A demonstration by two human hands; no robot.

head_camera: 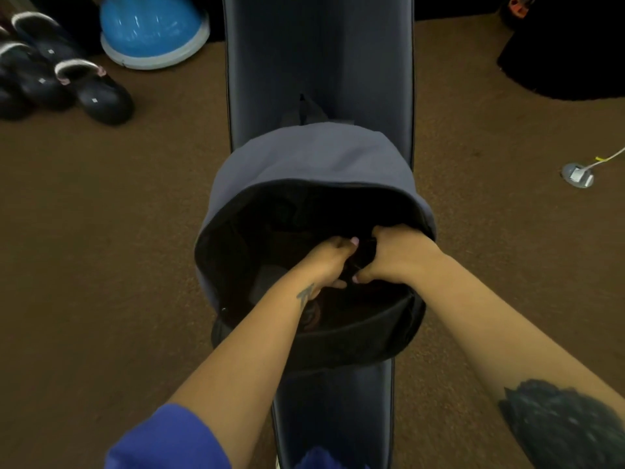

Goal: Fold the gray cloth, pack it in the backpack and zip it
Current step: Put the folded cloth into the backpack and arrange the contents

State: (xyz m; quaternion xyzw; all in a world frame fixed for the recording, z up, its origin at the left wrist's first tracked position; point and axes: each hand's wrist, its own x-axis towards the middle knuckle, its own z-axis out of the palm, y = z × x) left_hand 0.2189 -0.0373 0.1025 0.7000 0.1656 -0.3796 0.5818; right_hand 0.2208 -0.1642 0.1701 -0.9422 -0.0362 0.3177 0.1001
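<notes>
A gray-blue backpack [314,157] lies on a narrow dark padded bench [321,45], its main compartment unzipped and gaping toward me. Both my hands are inside the opening. My left hand [328,262] and my right hand [395,255] sit close together, fingers closed on a dark bundle of fabric [363,257], apparently the folded gray cloth. Most of the bundle is lost in the black interior. A paler gray patch [267,280] shows deeper inside, to the left of my left wrist.
Brown carpet surrounds the bench. A blue half-dome balance trainer [152,28] and several dark shoes [67,82] sit at the far left. A round floor outlet [577,175] with a cable lies to the right, and a black rug [568,55] at the far right.
</notes>
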